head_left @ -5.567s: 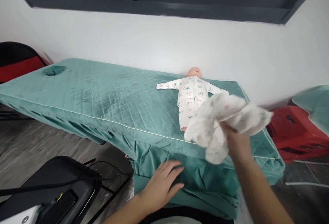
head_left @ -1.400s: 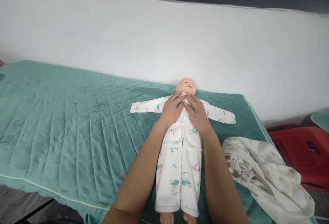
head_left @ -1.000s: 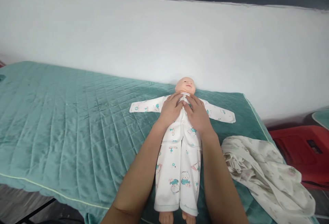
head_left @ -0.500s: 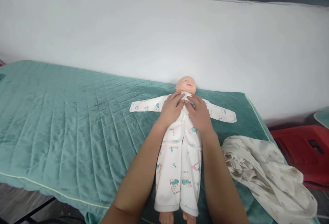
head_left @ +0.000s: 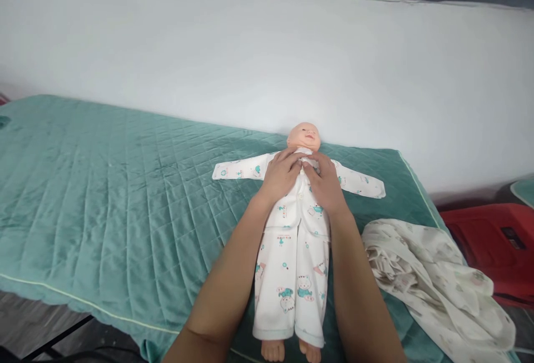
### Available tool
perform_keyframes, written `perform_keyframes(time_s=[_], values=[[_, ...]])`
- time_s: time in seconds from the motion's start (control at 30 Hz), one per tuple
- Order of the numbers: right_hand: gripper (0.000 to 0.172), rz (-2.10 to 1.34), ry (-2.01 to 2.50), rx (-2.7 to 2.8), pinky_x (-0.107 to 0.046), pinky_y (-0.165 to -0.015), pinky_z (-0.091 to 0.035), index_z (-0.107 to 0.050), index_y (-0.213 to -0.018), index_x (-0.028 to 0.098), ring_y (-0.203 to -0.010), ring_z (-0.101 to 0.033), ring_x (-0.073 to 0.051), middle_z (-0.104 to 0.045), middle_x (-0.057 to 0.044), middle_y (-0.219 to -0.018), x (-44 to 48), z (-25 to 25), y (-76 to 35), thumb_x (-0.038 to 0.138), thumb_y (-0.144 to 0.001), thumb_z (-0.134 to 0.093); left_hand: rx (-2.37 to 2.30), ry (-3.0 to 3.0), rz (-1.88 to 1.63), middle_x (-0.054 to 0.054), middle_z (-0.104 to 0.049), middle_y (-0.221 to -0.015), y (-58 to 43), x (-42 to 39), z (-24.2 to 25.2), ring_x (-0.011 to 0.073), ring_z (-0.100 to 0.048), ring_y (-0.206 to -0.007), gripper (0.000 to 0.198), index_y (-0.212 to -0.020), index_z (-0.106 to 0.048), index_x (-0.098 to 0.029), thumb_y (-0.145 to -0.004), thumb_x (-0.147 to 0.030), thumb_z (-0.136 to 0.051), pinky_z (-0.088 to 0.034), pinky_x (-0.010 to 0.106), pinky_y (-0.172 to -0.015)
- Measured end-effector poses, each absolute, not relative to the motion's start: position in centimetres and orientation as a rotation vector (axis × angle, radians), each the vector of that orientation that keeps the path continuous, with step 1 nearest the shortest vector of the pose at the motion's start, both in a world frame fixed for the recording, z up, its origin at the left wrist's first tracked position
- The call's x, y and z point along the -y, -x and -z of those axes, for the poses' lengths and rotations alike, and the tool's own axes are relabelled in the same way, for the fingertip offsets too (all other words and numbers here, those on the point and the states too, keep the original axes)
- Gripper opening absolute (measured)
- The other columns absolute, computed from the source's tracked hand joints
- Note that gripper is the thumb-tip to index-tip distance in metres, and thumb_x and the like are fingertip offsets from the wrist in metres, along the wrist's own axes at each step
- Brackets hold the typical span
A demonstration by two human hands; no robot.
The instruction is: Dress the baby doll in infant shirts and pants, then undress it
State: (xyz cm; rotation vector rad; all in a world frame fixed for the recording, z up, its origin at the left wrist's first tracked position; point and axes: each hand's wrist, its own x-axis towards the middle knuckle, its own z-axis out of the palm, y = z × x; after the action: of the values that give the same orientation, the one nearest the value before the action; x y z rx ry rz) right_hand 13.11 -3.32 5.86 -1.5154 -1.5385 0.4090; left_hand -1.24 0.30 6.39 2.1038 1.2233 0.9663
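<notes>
A baby doll (head_left: 304,135) lies on its back, dressed in a white patterned shirt (head_left: 287,214) and matching trousers (head_left: 275,291), its sleeves stretched out to both sides. Both of my hands rest on its upper chest, close below the chin. My left hand (head_left: 282,173) has its thumb and fingertips drawn together at the shirt's front edge. Facing it, my right hand (head_left: 324,180) pinches the other front edge by the collar. The fingertips almost meet over the front opening and partly hide it. Lower down, a button shows on the shirt front. The doll's bare feet stick out of the trouser legs.
A green quilted cover (head_left: 125,202) lies over the bed, which stands against a white wall (head_left: 208,57). To the right of my right forearm is a crumpled white patterned cloth (head_left: 434,279). Beyond the bed's right edge stands a red plastic chair (head_left: 488,240).
My fingers have shifted only slightly at the collar. The whole view has moved a little; the doll and the cloth lie as before.
</notes>
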Motion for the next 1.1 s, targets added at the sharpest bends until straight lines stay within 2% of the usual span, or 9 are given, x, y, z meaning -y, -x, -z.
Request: perform_keyframes(time_s=[0.13,0.2,0.5,0.67,0.8,0.97,1.1], values=[[0.047,-0.424,1.484,1.597,-0.051,-0.117,-0.034,-0.052,-0.139,0.024,-0.137,-0.045,-0.026,-0.055,-0.009,-0.145,3.35,-6.12,-13.13,0.038,-0.095,-0.048,-1.131,-2.113,-1.01,-0.002,-0.059,-0.145,1.19,-0.29,-6.37,0.02,-0.045,-0.142,0.037,-0.123,-0.068,-0.03,-0.1,-0.026,-0.039,-0.032,0.042,-0.123],[0.049,-0.423,1.464,1.65,-0.05,-0.119,-0.031,-0.05,-0.143,0.024,-0.141,-0.041,-0.025,-0.053,-0.008,-0.149,3.32,-6.29,-13.13,0.035,-0.095,-0.045,-1.107,-2.124,-1.002,-0.003,-0.061,-0.143,1.2,-0.29,-6.36,0.0198,-0.044,-0.143,0.038,-0.123,-0.068,-0.031,-0.101,-0.026,-0.037,-0.03,0.043,-0.124],[0.043,-0.361,1.482,1.679,-0.048,-0.117,-0.034,-0.054,-0.136,0.021,-0.135,-0.045,-0.026,-0.057,-0.01,-0.142,3.29,-6.34,-13.02,0.035,-0.097,-0.044,-1.094,-2.194,-0.976,-0.002,-0.065,-0.136,1.27,0.1,-6.73,0.0205,-0.046,-0.138,0.04,-0.126,-0.066,-0.032,-0.101,-0.024,-0.036,-0.034,0.043,-0.12],[0.035,-0.347,1.446,1.618,-0.047,-0.114,-0.036,-0.059,-0.126,0.022,-0.128,-0.051,-0.025,-0.061,-0.009,-0.133,3.26,-6.19,-13.06,0.034,-0.095,-0.047,-1.062,-2.062,-1.121,0.002,-0.069,-0.128,1.21,0.09,-6.68,0.0193,-0.053,-0.13,0.035,-0.12,-0.069,-0.026,-0.098,-0.02,-0.042,-0.039,0.038,-0.116],[0.031,-0.41,1.428,1.497,-0.046,-0.11,-0.041,-0.062,-0.119,0.024,-0.126,-0.053,-0.024,-0.062,-0.008,-0.129,3.26,-6.12,-13.1,0.033,-0.092,-0.051,-1.108,-1.913,-1.23,0.004,-0.069,-0.128,1.26,-0.01,-6.4,0.0188,-0.058,-0.125,0.031,-0.119,-0.067,-0.023,-0.095,-0.019,-0.049,-0.042,0.036,-0.113],[0.03,-0.511,1.398,1.286,-0.043,-0.106,-0.045,-0.064,-0.113,0.022,-0.119,-0.059,-0.024,-0.065,-0.008,-0.123,3.44,-6.21,-13.14,0.036,-0.088,-0.054,-1.14,-1.929,-1.216,0.004,-0.068,-0.131,1.21,-0.03,-6.28,0.0186,-0.057,-0.128,0.031,-0.12,-0.066,-0.023,-0.096,-0.019,-0.048,-0.041,0.037,-0.115],[0.028,-0.518,1.402,1.241,-0.045,-0.105,-0.046,-0.065,-0.109,0.023,-0.116,-0.06,-0.025,-0.067,-0.008,-0.121,3.33,-5.93,-13.29,0.036,-0.086,-0.055,-1.126,-1.907,-1.219,0.004,-0.068,-0.129,1.15,0.04,-6.31,0.0194,-0.059,-0.125,0.022,-0.107,-0.067,-0.023,-0.095,-0.019,-0.05,-0.042,0.038,-0.113]])
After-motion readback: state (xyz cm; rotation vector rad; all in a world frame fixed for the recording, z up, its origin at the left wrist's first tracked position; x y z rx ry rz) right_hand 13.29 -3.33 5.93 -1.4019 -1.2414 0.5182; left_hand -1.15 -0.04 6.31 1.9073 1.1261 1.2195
